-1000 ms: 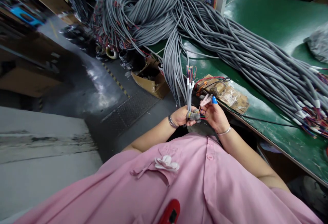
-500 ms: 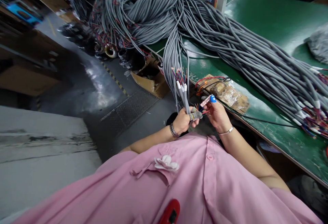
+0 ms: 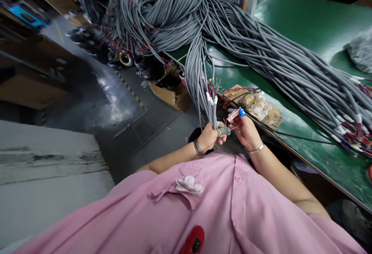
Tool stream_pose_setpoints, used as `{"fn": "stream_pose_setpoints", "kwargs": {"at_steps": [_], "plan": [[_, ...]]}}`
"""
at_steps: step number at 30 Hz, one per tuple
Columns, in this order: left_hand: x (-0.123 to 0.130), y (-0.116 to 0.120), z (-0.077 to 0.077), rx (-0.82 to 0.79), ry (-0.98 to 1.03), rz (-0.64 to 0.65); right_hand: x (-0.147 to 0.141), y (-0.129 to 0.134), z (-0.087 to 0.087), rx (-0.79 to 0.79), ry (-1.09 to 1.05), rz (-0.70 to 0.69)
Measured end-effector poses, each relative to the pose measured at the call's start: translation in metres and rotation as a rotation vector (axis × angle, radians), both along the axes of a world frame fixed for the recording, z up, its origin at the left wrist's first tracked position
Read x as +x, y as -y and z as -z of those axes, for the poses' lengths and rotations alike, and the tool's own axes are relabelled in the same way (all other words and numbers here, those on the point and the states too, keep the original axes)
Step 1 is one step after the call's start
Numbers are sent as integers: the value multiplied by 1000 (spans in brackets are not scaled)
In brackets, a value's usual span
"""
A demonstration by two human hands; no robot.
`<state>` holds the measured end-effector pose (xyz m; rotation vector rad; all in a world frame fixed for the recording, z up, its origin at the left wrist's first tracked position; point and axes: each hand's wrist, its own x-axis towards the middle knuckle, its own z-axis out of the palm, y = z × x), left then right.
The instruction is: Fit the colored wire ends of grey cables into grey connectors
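Observation:
My left hand (image 3: pixel 209 136) is closed around several grey cables (image 3: pixel 214 118), with a grey knit cover on its thumb. Above that fist, some cable ends stand up with white bands and fanned coloured wires (image 3: pixel 214 86). More thin coloured wires (image 3: pixel 226 122) stick out between my two hands. My right hand (image 3: pixel 247 131), a blue cover (image 3: pixel 241 112) on its thumb tip, pinches a small flat pinkish-white piece with dark marks (image 3: pixel 233 115), whose kind I cannot make out. Its fingers are close beside the wires; whether they also grip them is hidden.
A large heap of grey cables (image 3: pixel 162 14) lies across the green table (image 3: pixel 290 14), its banded ends at right. A tape-wrapped wooden block (image 3: pixel 261 110) sits by the table edge. An open cardboard box (image 3: pixel 165 93) stands below on the floor, left of the table.
The upright cable ends above my left hand have swung a little to the right and spread apart. Both hands have shifted only slightly and keep their grip.

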<state>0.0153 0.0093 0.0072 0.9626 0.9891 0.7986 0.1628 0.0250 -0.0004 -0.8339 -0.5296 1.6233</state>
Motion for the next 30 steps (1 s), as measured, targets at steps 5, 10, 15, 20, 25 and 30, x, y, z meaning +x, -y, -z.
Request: {"fn": "stream_pose_setpoints", "kwargs": {"at_steps": [5, 10, 15, 20, 25, 30], "plan": [[-7, 6, -3, -6, 52, -30, 4, -1, -2, -92, -31, -65], [-8, 12, -6, 5, 62, -84, 6, -1, -1, -28, 32, -40], [-4, 12, -5, 18, 87, -144, 6, -2, 11, 14, 48, -9], [0, 9, -4, 25, 116, -146, 4, -6, 17, 12, 55, -45], [2, 6, -2, 8, 112, -154, 1, -11, 16, -55, -65, -90], [2, 6, 0, 9, 100, -149, -3, -14, 14, -35, -111, -47]]}}
